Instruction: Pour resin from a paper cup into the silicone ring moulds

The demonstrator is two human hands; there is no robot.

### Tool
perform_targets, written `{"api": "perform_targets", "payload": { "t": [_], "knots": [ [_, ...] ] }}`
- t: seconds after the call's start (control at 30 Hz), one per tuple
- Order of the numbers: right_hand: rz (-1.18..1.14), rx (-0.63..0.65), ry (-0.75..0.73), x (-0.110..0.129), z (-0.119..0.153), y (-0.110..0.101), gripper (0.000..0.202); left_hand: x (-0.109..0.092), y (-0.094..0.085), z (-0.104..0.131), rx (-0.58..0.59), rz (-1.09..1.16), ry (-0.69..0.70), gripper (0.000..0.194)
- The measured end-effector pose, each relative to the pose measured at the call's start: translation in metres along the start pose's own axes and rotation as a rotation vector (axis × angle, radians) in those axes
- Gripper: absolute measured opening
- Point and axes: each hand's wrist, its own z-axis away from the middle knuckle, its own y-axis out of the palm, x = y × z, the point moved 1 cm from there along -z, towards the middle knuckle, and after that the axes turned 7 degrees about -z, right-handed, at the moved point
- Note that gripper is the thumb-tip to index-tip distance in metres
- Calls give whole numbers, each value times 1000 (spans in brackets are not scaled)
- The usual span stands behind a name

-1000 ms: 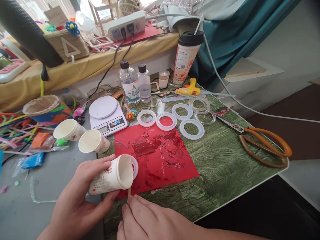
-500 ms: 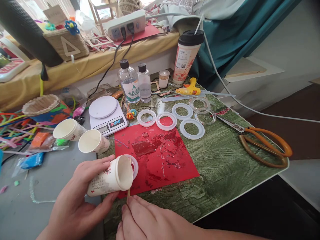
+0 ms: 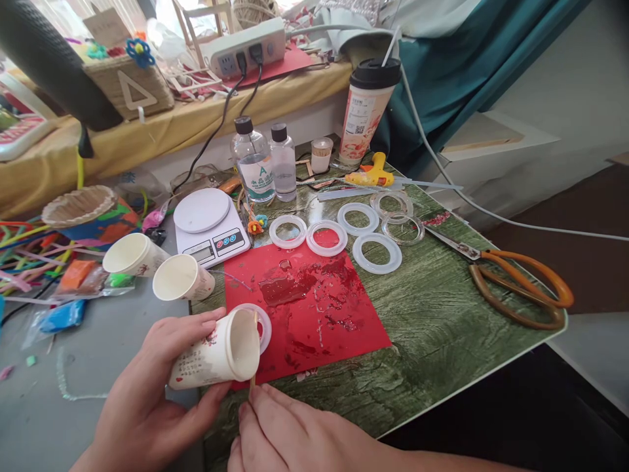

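My left hand (image 3: pixel 162 380) is wrapped round a white paper cup (image 3: pixel 209 354), tipped on its side with its mouth to the right. Just below the cup's rim, my right hand (image 3: pixel 285 429) pinches a thin wooden stick (image 3: pixel 252 383), whose upper part is mostly hidden by the cup. Partly behind the cup lies a white ring mould (image 3: pixel 265 328) on a red sheet (image 3: pixel 363 331) smeared with clear, wet liquid. More ring moulds (image 3: pixel 377 254) lie beyond, two of them overlapping the sheet's far edge.
Two paper cups (image 3: pixel 179 278) stand beside a kitchen scale (image 3: pixel 201 213). Behind are a bottle marked A (image 3: pixel 255 174), a smaller bottle (image 3: pixel 284 170) and a yellow glue gun (image 3: pixel 376 172). Orange-handled scissors (image 3: pixel 521 278) lie at the right edge, a tall drink cup (image 3: pixel 366 111) at the back.
Almost nothing differs. The cup in my left hand has shifted very slightly left, along with the whole view; both hands keep their hold.
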Motion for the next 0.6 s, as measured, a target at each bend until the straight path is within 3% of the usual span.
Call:
{"api": "perform_targets", "payload": {
  "t": [0.3, 0.6],
  "knots": [
    [-10, 34, -8, 6, 12, 7, 32, 0, 0, 0, -9, -19, -2, 52],
    [-18, -40, 47, 5, 9, 5, 34, -1, -3, -3, 11, -28, 22, 52]
  ]
}}
